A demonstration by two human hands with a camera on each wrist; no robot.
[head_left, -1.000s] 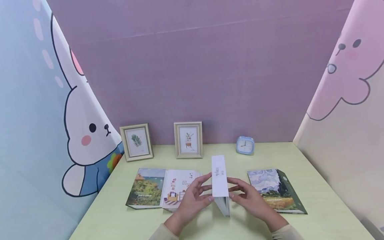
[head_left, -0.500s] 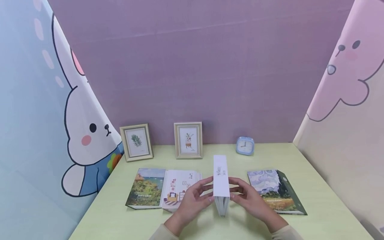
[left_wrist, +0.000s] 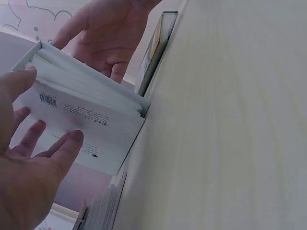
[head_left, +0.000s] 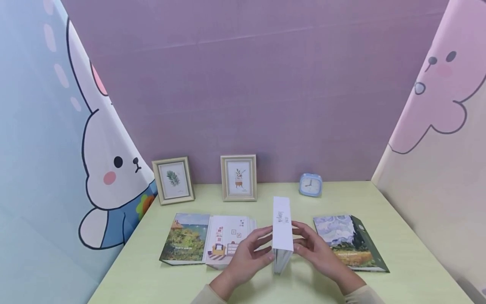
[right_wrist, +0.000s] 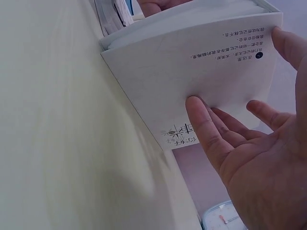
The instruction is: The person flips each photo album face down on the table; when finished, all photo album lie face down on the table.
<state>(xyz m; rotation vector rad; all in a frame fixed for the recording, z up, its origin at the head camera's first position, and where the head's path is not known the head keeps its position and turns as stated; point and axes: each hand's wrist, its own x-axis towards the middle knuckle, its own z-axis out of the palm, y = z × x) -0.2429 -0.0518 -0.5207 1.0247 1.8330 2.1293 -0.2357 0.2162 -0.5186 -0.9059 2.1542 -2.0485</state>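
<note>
A thick white album point(head_left: 282, 226) stands spine up on the table point(head_left: 402, 240), its page edges downward, between my two hands. My left hand point(head_left: 247, 256) touches one cover with its fingertips, the thumb near the open page edge. That cover point(left_wrist: 72, 117) shows a barcode and small print in the left wrist view. On the other side my right hand point(head_left: 315, 249) rests its fingertips against the opposite cover point(right_wrist: 192, 72), which carries lines of dark text. Neither hand's fingers wrap round the album.
Left of the hands lie a landscape-covered photo album point(head_left: 186, 238) and an illustrated white album point(head_left: 228, 240). Another landscape photo album point(head_left: 341, 240) lies right. Along the back stand two picture frames point(head_left: 173, 180) and a blue clock point(head_left: 310, 185), before a purple backdrop point(head_left: 243, 84).
The white album's spine has shifted slightly right while its lower edge has swung left, changing its tilt. My left hand has followed a little to the right; the other things stay put.
</note>
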